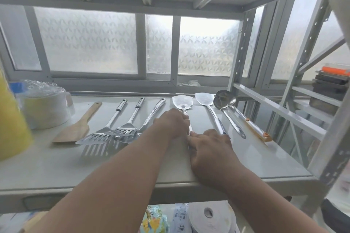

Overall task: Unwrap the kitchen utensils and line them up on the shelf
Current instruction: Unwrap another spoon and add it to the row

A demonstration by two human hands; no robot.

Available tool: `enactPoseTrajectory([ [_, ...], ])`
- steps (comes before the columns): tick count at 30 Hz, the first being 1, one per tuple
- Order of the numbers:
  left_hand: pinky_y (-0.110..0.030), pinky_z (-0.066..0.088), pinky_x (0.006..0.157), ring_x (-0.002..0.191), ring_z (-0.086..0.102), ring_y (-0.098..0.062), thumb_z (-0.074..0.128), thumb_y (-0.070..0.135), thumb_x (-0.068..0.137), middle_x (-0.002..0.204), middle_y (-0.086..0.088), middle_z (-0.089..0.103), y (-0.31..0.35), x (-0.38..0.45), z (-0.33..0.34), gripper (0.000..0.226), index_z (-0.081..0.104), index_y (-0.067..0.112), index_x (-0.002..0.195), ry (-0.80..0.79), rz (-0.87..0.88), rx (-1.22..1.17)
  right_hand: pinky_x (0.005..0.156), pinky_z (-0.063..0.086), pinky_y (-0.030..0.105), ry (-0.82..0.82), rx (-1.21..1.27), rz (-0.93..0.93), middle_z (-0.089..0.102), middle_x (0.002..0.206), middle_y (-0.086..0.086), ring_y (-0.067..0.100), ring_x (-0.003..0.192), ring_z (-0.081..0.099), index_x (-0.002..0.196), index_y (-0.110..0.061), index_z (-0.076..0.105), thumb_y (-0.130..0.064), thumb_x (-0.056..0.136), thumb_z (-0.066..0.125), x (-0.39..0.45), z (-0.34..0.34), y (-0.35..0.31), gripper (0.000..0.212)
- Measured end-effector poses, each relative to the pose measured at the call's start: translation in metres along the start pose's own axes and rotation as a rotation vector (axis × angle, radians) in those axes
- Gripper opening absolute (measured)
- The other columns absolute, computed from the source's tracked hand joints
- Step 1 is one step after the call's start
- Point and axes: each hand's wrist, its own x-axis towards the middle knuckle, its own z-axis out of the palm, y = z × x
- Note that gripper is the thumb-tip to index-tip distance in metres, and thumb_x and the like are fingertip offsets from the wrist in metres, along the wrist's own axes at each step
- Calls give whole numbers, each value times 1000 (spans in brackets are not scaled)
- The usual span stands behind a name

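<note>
Head view: I see both hands on the steel turner (182, 102) lying on the shelf (246, 159), left hand (173, 124) curled round its handle near the blade, right hand (209, 144) with fingers bent over the handle's end; 3 slotted spatulas (113, 132) left, 2 ladles (225, 100) right

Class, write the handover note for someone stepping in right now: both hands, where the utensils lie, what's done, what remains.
Left hand grips the handle of the flat metal turner lying on the shelf; right hand rests at its handle end.
Already lined up: wooden spatula, two slotted turners, a third steel utensil, second flat turner, two ladles.
Left: straighten the held turner and let go.
</note>
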Motion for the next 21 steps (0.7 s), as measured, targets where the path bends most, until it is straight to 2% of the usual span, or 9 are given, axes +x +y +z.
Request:
enactPoseTrajectory([
  [4, -49, 51, 107, 101, 69, -23, 51, 36, 101, 96, 5, 75, 8, 17, 2, 29, 78, 28, 112, 9, -30, 100, 93, 27, 45, -24, -63, -24, 60, 126, -16, 20, 114, 41, 112, -31, 59, -20, 86, 39, 15, -1, 6, 34],
  [6, -47, 54, 104, 100, 69, -24, 51, 35, 102, 99, 3, 76, 12, 25, 3, 29, 75, 29, 117, 6, -41, 136, 91, 25, 44, -28, -64, -24, 59, 125, -16, 20, 115, 41, 109, -30, 58, -17, 85, 40, 22, -2, 9, 32],
  [9, -42, 56, 101, 106, 68, -24, 52, 28, 105, 110, 0, 74, 15, 35, 6, 27, 75, 26, 118, -4, -15, 141, 98, 24, 43, -45, -76, -37, 58, 124, -15, 20, 115, 38, 112, -31, 55, -12, 80, 36, 29, -4, 12, 42],
  [12, -39, 58, 95, 106, 70, -25, 52, 33, 104, 111, -1, 76, 7, 47, 13, 28, 77, 25, 114, 24, -11, 34, 99, 25, 42, -13, -88, -55, 58, 118, -12, 20, 114, 37, 109, -28, 56, -11, 75, 31, 34, -2, 14, 45],
  [16, -31, 47, 78, 101, 71, -25, 54, 35, 105, 106, -3, 77, 0, 58, 17, 28, 79, 24, 112, 24, 18, -3, 98, 25, 43, 30, -67, -38, 59, 119, -12, 19, 114, 37, 112, -28, 57, -12, 76, 32, 36, 6, 14, 46],
  [18, -29, 44, 76, 98, 69, -24, 54, 33, 106, 110, -1, 77, -1, 61, 18, 28, 79, 22, 110, 42, 38, 4, 98, 23, 43, 29, -80, -37, 58, 124, -12, 20, 117, 36, 120, -28, 56, -12, 78, 32, 37, 6, 13, 51],
  [21, -27, 44, 78, 106, 71, -24, 55, 33, 107, 114, -3, 79, -1, 63, 21, 28, 80, 21, 112, 65, 55, -4, 98, 23, 43, 6, -74, -21, 57, 130, -11, 21, 120, 34, 126, -27, 55, -11, 79, 33, 37, 5, 12, 54],
])
